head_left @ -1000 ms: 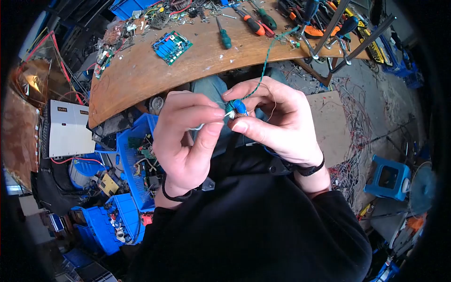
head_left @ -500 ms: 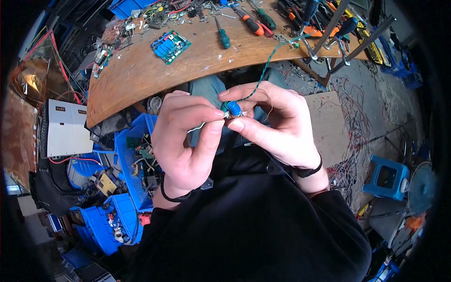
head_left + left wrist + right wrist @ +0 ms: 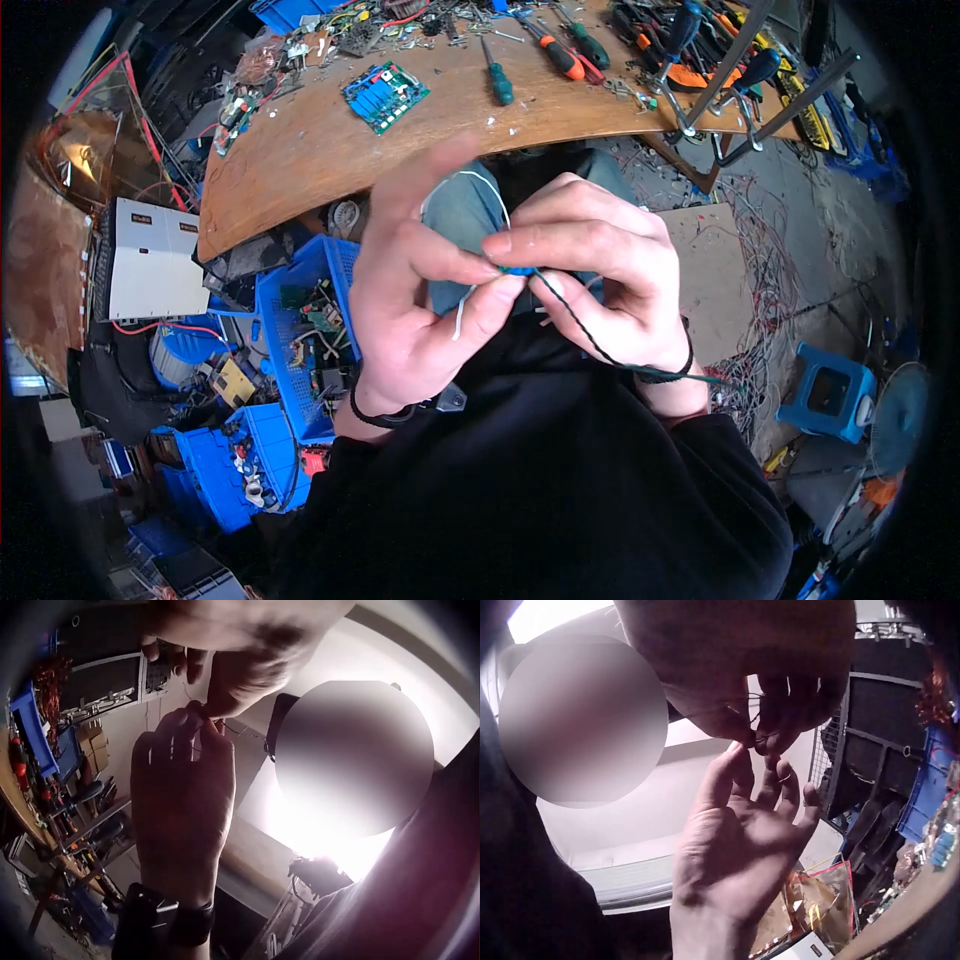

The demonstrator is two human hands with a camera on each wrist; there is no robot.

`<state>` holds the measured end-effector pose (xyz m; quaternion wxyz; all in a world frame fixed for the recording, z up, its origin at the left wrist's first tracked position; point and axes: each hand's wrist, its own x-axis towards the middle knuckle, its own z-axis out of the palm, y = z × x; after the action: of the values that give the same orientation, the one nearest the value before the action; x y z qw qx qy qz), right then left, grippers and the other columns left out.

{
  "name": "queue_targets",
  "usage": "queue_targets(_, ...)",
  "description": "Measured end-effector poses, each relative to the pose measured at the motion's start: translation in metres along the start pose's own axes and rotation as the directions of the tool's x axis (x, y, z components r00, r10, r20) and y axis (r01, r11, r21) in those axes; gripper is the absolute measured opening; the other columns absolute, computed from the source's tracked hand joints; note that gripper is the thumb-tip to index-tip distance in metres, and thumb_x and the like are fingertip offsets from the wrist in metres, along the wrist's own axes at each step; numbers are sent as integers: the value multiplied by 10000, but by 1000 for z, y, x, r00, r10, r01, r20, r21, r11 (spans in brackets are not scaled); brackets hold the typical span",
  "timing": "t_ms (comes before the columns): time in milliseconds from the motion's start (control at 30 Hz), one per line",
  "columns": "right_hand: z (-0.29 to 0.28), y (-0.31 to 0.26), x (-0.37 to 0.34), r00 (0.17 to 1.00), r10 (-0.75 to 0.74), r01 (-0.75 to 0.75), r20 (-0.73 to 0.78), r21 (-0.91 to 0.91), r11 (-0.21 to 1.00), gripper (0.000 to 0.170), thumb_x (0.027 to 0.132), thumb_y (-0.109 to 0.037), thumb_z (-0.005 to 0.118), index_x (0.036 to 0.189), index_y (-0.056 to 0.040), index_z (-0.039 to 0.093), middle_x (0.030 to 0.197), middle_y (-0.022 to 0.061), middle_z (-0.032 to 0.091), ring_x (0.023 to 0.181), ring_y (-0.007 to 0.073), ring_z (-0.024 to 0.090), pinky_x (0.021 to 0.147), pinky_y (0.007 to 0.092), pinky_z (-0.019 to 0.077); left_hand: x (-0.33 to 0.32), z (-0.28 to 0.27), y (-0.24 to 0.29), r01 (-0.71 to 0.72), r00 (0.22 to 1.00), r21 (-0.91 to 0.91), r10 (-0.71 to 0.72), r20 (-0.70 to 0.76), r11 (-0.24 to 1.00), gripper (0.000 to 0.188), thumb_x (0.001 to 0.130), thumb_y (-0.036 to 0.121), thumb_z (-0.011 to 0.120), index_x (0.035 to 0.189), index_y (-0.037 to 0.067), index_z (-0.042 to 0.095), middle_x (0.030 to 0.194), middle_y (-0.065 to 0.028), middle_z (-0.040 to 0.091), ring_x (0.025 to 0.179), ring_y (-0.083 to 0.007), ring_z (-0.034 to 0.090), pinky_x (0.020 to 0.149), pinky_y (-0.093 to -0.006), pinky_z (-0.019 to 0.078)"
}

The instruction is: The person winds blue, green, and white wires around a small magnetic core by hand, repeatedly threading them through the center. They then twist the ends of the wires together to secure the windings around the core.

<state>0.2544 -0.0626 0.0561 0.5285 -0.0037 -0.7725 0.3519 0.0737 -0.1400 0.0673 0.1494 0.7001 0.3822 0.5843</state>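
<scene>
In the head view, a small wire-wound coil [image 3: 518,270] sits between both hands, over the person's lap. Only a sliver of its blue winding shows; fingertips hide the rest. My left hand [image 3: 405,290] pinches its left side between thumb and index finger. The right hand [image 3: 625,275] grips the other side with thumb and fingers. A dark green twisted wire [image 3: 585,330] trails from the coil across the right thumb toward the wrist. White wire [image 3: 488,182] loops above the coil, and a white end [image 3: 461,315] hangs by the left thumb. Both wrist views show the fingertips meeting, in shadow.
Beyond the knees stands a wooden table [image 3: 290,165] bearing a green circuit board [image 3: 385,97], a green-handled screwdriver [image 3: 500,85] and metal clamps [image 3: 735,85]. A blue basket [image 3: 268,315] of parts is at the left, a blue stool [image 3: 830,390] at the right.
The coil has been turned between the fingers and is now mostly covered. The green wire, which ran up toward the table, now drops over the right hand. A white wire loop has appeared above.
</scene>
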Motion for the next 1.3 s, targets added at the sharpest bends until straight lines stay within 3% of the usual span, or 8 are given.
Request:
queue_targets(167, 0, -1, -4, 1000, -16, 16, 16, 3, 1000, 167, 923, -104, 661, 1047, 8, 673, 959, 162, 694, 815, 271, 658, 736, 372, 521, -12, 7, 5, 14, 1000, 40, -15, 24, 999, 192, 879, 127, 757, 914, 79, 574, 1463, -284, 436, 1370, -387, 446, 1122, -487, 341)
queue_targets(233, 8, -2, -11, 973, 162, -133, -166, 169, 977, 216, 813, -65, 710, 1022, -22, 674, 951, 109, 702, 810, 254, 672, 727, 345, 528, -10, 5, 11, -150, 989, 357, 137, 63, 922, 222, 863, 172, 791, 905, 72, 598, 1413, -285, 477, 1268, -360, 527, 1043, -454, 417)
queue_targets(500, 3, -6, -16, 948, 293, -266, -124, 195, 944, 342, 807, -79, 759, 1107, -29, 604, 991, 75, 698, 885, 171, 682, 779, 310, 519, -9, 16, 9, -149, 978, 416, 196, -72, 897, 263, 718, 107, 857, 946, 128, 727, 1277, -191, 598, 1063, -329, 602, 865, -399, 477)
queue_targets(567, 5, -5, -15, 939, 290, -225, -185, 309, 924, 461, 893, -151, 741, 1196, 14, 435, 1009, 173, 696, 959, 223, 673, 883, 342, 519, -7, 16, 9, -170, 975, 415, 214, -62, 894, 291, 723, 86, 849, 992, 136, 751, 1220, -158, 600, 1006, -292, 590, 842, -376, 469)
queue_targets(833, -2, -8, -15, 957, 277, -267, -84, 108, 958, 579, 836, -154, 783, 1249, 13, 414, 998, 144, 724, 978, 195, 678, 978, 341, 429, -9, 18, 6, -132, 965, 432, 215, -149, 892, 270, 721, 44, 841, 962, 89, 728, 917, -54, 607, 774, -204, 547, 683, -333, 422)
queue_targets(900, -3, -11, -13, 961, 267, -262, -66, 79, 962, 576, 832, -160, 795, 1238, 8, 423, 1002, 152, 724, 993, 204, 690, 962, 342, 451, -12, 20, 4, -38, 960, 249, 104, -259, 968, 256, 715, 31, 844, 914, 78, 689, 917, -59, 608, 771, -205, 553, 682, -335, 424)
queue_targets(1100, -5, -18, -9, 939, 329, -328, -97, 26, 944, 514, 829, -215, 833, 1134, 1, 480, 974, 155, 710, 965, 247, 710, 882, 345, 530, -12, 11, 3, -64, 994, 270, 86, -71, 961, 211, 794, -4, 780, 937, 21, 627, 940, -103, 592, 809, -176, 544, 706, -272, 432)
queue_targets(1300, -8, -7, -10, 969, 171, -201, -177, -166, 965, 367, 744, -119, 813, 1022, -28, 592, 935, 90, 695, 838, 253, 680, 739, 346, 540, 3, 10, 20, 264, 962, 154, -272, 36, 952, 79, 833, 3, 745, 875, 28, 683, 874, -85, 694, 761, -208, 635, 694, -306, 485)
